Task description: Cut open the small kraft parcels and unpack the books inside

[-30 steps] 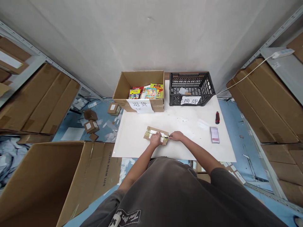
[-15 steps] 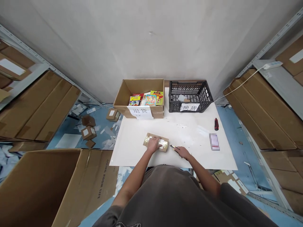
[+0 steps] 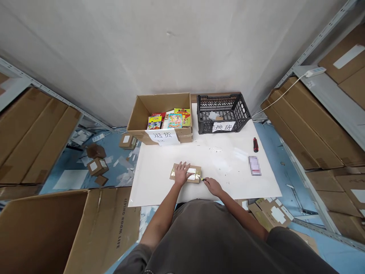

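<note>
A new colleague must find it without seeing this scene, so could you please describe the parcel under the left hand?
On the white table, find the big open cardboard box, then look toward the near edge. There a small brown parcel lies under the left hand. Unlike the cardboard box and the black crate, it is flat, with shiny yellowish tape.

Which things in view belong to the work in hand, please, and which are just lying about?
In use:
taped parcel, under the left hand
yellow-and-black cutter, in the right hand

Apparently lying about:
red-and-black tool
pixelated pinkish item
floor cartons
</note>
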The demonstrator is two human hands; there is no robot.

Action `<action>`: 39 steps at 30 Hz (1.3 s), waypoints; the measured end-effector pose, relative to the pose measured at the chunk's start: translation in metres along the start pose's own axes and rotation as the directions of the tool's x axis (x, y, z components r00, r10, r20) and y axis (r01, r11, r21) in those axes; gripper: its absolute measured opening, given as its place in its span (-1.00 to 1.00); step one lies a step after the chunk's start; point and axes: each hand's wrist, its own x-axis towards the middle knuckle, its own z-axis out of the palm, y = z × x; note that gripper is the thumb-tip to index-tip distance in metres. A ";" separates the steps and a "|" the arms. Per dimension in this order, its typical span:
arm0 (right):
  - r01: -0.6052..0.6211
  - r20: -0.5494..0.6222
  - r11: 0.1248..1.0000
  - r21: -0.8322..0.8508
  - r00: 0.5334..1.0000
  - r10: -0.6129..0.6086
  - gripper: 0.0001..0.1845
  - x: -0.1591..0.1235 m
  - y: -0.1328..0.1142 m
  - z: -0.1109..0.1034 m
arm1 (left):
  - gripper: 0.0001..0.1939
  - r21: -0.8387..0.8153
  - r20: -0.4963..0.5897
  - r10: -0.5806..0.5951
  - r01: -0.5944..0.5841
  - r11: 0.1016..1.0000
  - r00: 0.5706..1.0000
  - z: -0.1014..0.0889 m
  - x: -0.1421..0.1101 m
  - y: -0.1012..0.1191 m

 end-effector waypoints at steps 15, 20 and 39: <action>-0.365 -0.235 0.930 -0.047 0.909 0.345 -0.72 0.009 0.026 -0.010 | -0.39 -0.063 -0.090 -0.094 0.089 0.994 0.991 0.010 -0.014 0.013; -0.245 -0.261 0.906 0.345 0.902 0.344 -0.63 -0.001 0.087 -0.005 | -0.36 -0.054 -0.093 -0.089 0.084 0.995 0.992 0.014 -0.015 0.011; -0.225 -0.425 0.839 0.495 0.779 0.460 -0.44 0.042 0.068 0.023 | -0.32 -0.026 -0.143 -0.192 0.190 0.981 0.971 0.017 -0.023 0.014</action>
